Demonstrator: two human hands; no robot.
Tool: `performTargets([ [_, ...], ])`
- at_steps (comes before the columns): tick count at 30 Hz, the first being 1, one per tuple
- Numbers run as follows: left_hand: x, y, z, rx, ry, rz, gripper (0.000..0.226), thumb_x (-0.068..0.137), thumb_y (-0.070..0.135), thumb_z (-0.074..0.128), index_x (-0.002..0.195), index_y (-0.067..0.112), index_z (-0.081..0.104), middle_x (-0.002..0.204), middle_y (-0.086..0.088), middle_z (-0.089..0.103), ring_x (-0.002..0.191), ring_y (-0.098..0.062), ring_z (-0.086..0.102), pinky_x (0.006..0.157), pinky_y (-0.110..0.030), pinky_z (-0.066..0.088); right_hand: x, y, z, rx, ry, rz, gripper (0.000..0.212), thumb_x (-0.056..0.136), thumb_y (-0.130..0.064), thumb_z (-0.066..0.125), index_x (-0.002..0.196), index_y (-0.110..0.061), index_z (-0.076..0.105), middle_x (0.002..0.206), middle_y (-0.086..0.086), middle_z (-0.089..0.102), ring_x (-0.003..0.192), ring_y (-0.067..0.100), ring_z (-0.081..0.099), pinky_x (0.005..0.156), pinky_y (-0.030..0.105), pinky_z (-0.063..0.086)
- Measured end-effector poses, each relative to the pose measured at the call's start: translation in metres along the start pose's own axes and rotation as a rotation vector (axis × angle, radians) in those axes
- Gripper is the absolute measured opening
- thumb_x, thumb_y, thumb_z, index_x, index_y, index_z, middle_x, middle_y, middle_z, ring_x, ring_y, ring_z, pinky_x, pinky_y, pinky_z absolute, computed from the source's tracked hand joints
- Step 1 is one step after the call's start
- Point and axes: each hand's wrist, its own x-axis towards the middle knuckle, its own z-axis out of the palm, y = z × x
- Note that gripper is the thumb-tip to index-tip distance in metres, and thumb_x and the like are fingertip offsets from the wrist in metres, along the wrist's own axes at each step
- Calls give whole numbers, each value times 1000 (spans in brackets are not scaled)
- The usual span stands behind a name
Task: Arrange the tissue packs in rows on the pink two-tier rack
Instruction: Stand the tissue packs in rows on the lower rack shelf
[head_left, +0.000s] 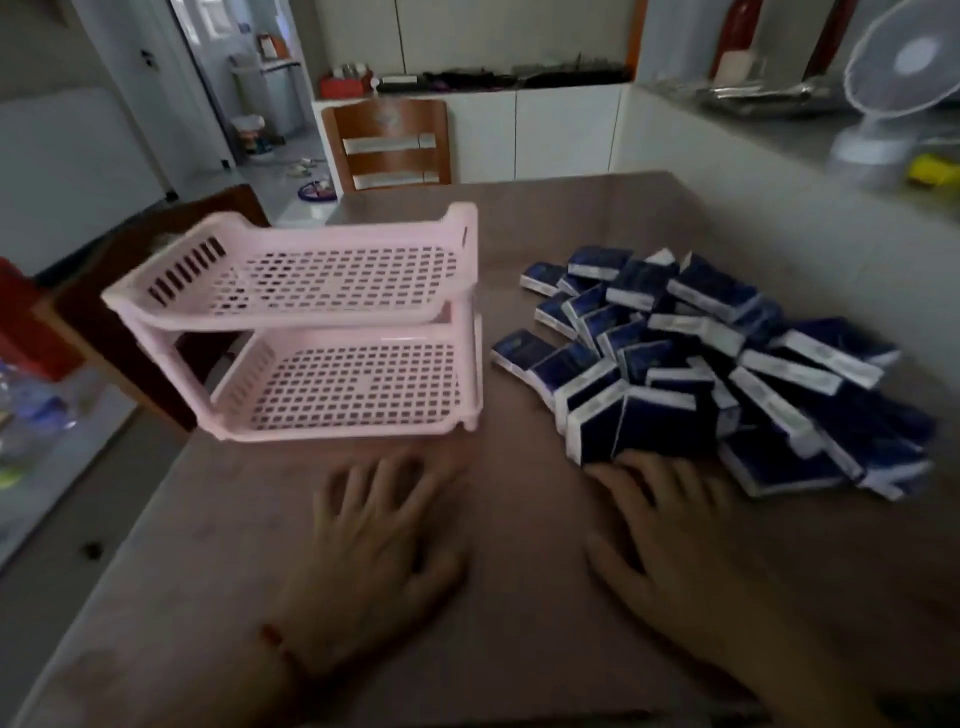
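Note:
A pink two-tier rack (291, 325) with perforated shelves stands on the left part of the brown table (519, 649); both tiers hold nothing. To its right lies a loose heap of several dark blue tissue packs (711, 358) with white edges. My left hand (374, 556) lies flat on the table just in front of the rack, fingers spread. Fingers straight, my right hand (670, 540) rests on the table with its fingertips at the near edge of the heap, at or almost at the closest pack. Neither hand holds anything.
A wooden chair (389, 143) stands behind the table's far edge. A white fan (898, 88) sits on the counter at the right, which borders the table. At the left edge are a red object (21, 317) and a dark chair (156, 270).

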Motion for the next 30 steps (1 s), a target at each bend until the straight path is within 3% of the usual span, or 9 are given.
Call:
performTargets([
  [3, -3, 1, 7, 39, -31, -18, 65, 84, 73, 24, 143, 45, 28, 142, -2, 40, 124, -29, 43, 105, -51, 33, -5, 1, 4, 7, -38, 12, 64, 90, -69, 21, 147, -41, 24, 148, -8, 23, 135, 20, 28, 111, 43, 24],
  [7, -18, -3, 7, -34, -44, 0, 66, 82, 76, 14, 143, 54, 23, 147, 3, 34, 133, -27, 36, 108, -49, 28, -8, 1, 5, 26, -2, -4, 59, 94, -66, 33, 147, -40, 30, 147, -4, 28, 135, 23, 28, 109, 44, 25],
  [14, -35, -4, 0, -9, -208, 33, 80, 75, 80, -3, 150, 54, 4, 164, 3, 13, 150, -23, 12, 119, -55, 15, -26, -8, 7, 32, -53, 3, 61, 99, -61, 27, 154, -36, 21, 155, -5, 21, 142, 22, 19, 112, 45, 22],
  [24, -36, -4, 1, -5, -185, 66, 87, 70, 85, -15, 150, 55, -3, 164, 7, 8, 151, -17, 7, 121, -51, 12, -26, -7, 10, 59, -50, -24, 63, 101, -58, 24, 157, -31, 16, 156, -5, 17, 144, 19, 16, 114, 43, 23],
  [30, -35, -6, 3, -26, -197, 63, 81, 74, 80, -9, 151, 54, -4, 165, 8, 6, 152, -17, 4, 122, -51, 8, -25, -7, 11, 55, 5, -27, 62, 100, -57, 30, 155, -30, 23, 154, -3, 21, 140, 18, 22, 112, 40, 26],
])
